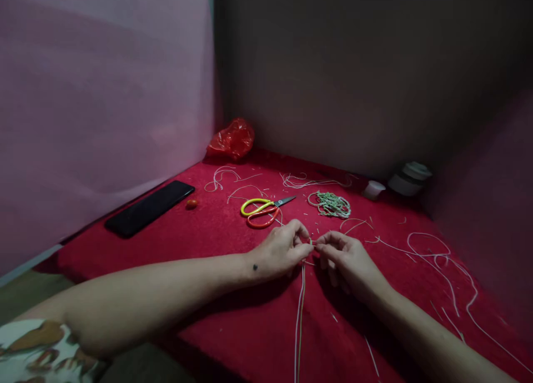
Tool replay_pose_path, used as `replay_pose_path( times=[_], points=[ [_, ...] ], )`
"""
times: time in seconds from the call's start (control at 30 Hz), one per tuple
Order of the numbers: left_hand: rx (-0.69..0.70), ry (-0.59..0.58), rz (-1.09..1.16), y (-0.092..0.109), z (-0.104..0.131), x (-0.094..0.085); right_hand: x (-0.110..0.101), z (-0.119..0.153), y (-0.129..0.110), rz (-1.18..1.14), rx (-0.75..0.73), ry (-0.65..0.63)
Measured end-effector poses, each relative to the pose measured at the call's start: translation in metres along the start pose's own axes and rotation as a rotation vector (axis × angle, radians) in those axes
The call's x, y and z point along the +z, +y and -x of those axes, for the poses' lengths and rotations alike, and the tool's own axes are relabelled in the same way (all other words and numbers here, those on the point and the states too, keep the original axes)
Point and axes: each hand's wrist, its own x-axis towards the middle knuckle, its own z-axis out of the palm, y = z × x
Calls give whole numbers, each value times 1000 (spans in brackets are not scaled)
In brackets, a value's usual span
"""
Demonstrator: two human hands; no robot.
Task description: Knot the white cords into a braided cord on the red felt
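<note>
Both hands meet over the red cloth, fingertips nearly touching. My left hand (285, 248) pinches a thin pale cord, with a small greenish section showing at its fingertips. My right hand (347, 258) is closed in a pinch on the cord's end, just right of the left fingertips. Two long strands of cord (300, 316) run from below my left hand down toward the near edge. Beyond the hands lie scissors (264, 211) with one yellow and one red handle, blades apart. A green and white bundle of knotted cord (332, 204) rests to their right.
A black phone (150, 208) and a small orange-red bead-like thing (191, 204) lie left. At the back are a red plastic bag (233, 140), a white cup (374, 189) and a lidded jar (410, 179). Loose threads (433, 255) and clippings are scattered rightward. Walls enclose the table.
</note>
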Motion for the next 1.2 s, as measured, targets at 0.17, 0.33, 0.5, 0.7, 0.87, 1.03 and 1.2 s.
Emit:
replay_pose_path(
  times=[0.17, 0.33, 0.5, 0.7, 0.87, 1.03, 1.2],
  points=[
    [255, 199, -57, 0, -2, -12, 0, 2, 5, -27, -40, 49],
    [492, 365, -204, 1, 1, -26, 1, 2, 6, -44, -67, 59],
    [711, 444, -359, 2, 8, -24, 1, 4, 5, -66, -84, 61],
    [674, 368, -397, 0, 8, -14, 1, 5, -1, -94, -76, 47],
    [482, 352, -396, -5, 2, -16, -1, 6, -2, -113, -110, 27],
    [377, 151, -481, -2, -1, -29, -2, 7, -2, -100, -101, 36],
    [367, -55, -633, -3, -7, -47, -1, 7, -4, -99, -78, 28]
  ],
)
